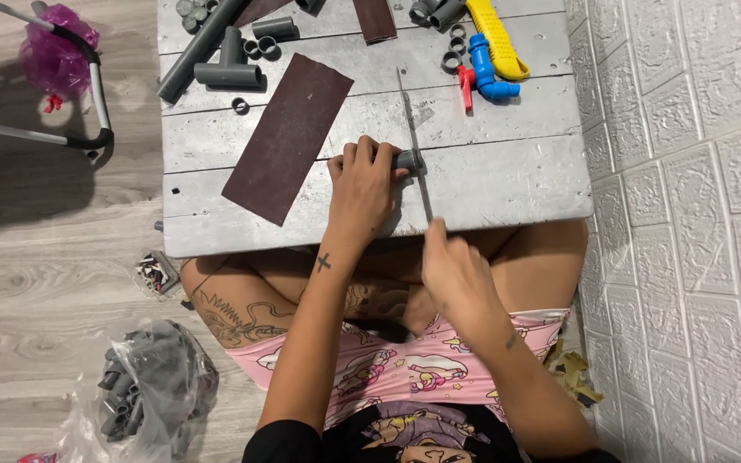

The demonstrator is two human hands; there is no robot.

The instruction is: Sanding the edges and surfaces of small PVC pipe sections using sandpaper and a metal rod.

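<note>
Short grey pipe piece, pinned near the middle of the whitewashed plank table, just past its near edge. Left hand clamped over it, fingers curled on top, only the stub end showing. Thin saw blade crossing that stub, running from the far boards back toward the near edge. Right hand closed around the blade's near end, just off the table edge; probably a bare blade without a frame, though blurred there.

Risk, as a judgement: teeth close beside the left fingertips, so a slip of the round pipe or a skipping blade could nick them; a thin blade could also flex and wander off line.

Counted outward from the pipe piece: two sheets of dark sandpaper, one grey tee fitting, one blue valve, one yellow tool, one bag of grey offcuts on the floor.
</note>
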